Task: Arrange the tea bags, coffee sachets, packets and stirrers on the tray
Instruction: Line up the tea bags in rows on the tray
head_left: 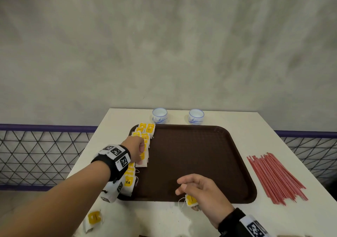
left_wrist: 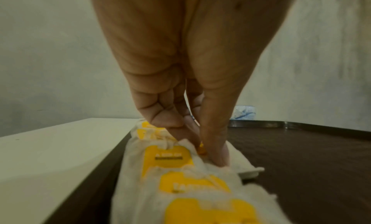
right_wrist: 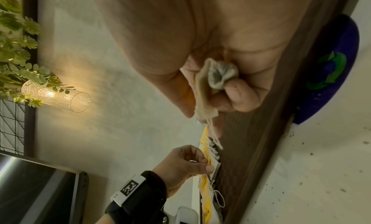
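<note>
A brown tray [head_left: 191, 154] lies on the white table [head_left: 264, 125]. Along its left side runs a row of white tea bags with yellow tags [head_left: 148, 129], overlapping one another. My left hand [head_left: 140, 153] is down on the middle of that row; in the left wrist view its thumb and fingers [left_wrist: 215, 154] pinch one tea bag [left_wrist: 239, 162] lying beside the row [left_wrist: 180, 176]. My right hand [head_left: 184, 186] hovers over the tray's front edge and holds another tea bag [head_left: 190, 200], tucked under its curled last fingers [right_wrist: 243, 97]. A bundle of red stirrers [head_left: 275, 178] lies right of the tray.
Two white-and-blue cups [head_left: 159, 116] [head_left: 196, 116] stand behind the tray at the table's far edge. One loose tea bag [head_left: 94, 218] lies on the table at the front left. A wire-mesh fence [head_left: 36, 154] runs on both sides of the table.
</note>
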Tool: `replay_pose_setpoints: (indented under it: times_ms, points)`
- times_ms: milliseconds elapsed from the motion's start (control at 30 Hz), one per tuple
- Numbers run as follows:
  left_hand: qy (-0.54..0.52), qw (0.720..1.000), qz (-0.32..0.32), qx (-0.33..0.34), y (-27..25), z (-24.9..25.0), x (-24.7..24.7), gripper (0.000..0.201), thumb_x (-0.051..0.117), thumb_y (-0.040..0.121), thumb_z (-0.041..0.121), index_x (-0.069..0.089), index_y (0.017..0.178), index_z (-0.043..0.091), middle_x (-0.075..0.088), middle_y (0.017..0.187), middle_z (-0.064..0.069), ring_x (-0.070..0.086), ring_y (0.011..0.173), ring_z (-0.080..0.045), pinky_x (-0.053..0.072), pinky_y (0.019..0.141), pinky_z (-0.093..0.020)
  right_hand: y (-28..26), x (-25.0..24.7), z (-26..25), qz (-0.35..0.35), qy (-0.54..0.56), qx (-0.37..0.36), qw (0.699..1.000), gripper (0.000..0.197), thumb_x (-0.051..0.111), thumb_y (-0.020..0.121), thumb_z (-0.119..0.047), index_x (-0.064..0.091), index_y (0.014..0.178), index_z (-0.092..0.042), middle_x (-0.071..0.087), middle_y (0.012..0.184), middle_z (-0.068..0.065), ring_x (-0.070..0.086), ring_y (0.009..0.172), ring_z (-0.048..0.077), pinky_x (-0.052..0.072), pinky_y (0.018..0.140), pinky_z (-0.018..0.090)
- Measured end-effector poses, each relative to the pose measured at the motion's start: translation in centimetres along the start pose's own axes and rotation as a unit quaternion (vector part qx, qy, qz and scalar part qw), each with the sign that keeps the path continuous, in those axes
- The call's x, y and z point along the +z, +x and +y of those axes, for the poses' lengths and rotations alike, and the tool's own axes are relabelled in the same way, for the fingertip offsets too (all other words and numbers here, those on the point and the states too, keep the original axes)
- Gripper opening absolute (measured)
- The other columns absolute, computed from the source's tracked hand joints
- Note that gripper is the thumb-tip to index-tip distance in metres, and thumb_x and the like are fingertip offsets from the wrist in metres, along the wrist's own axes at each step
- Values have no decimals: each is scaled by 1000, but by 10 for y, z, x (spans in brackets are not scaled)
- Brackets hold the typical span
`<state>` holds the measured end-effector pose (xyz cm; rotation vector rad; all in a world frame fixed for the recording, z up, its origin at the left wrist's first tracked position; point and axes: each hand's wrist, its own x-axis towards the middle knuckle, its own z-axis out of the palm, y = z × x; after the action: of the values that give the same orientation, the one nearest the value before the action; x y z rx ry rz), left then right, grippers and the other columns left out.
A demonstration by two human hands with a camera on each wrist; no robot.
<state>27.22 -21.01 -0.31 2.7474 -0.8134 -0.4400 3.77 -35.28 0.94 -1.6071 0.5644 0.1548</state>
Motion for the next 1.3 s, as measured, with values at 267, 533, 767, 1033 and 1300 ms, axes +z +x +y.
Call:
replay_pose_setpoints:
  times_ms: [267,533,767,1033,1300]
  points:
    - [24,1000,-3,13,2,2,4,43,84,64,10,44,67,25,49,74,11,50,78,-14,47,73,-25,-2,-3,2,-2,3,-5,1000,15,54,97,-18,66,104,-22,74,94,-1,57,77,8,43,56,20]
    - [-116,990,78,32,-43,-10,-30,35,90,58,16,59,77,15,59,77,5,50,65,-7,40,59,-16,-1,0,-2,3,-16,-16,1000,18,55,95,-13,60,107,-24,67,104,5,57,82,14,43,56,23]
    - [-41,999,2,12,-150,-62,-33,26,82,68,36,59,77,29,60,77,11,51,65,-2,38,58,-14,-5,17,-20,-10,-25,-75,997,47,39,85,18,59,109,-17,64,104,7,59,80,16,48,59,24]
    - [64,992,-90,59,-201,-75,25,49,76,69,51,56,111,37,48,112,17,44,94,-1,32,73,-3,-20,28,-25,34,5,-118,992,38,73,80,3,63,113,-11,66,110,9,66,93,22,52,60,21]
    - [49,976,-123,174,-230,-33,58,63,79,56,61,51,107,37,47,107,16,43,95,-4,31,76,-13,-45,32,-25,32,-30,-138,990,6,71,84,-4,66,83,-8,71,91,25,66,75,28,54,83,49]
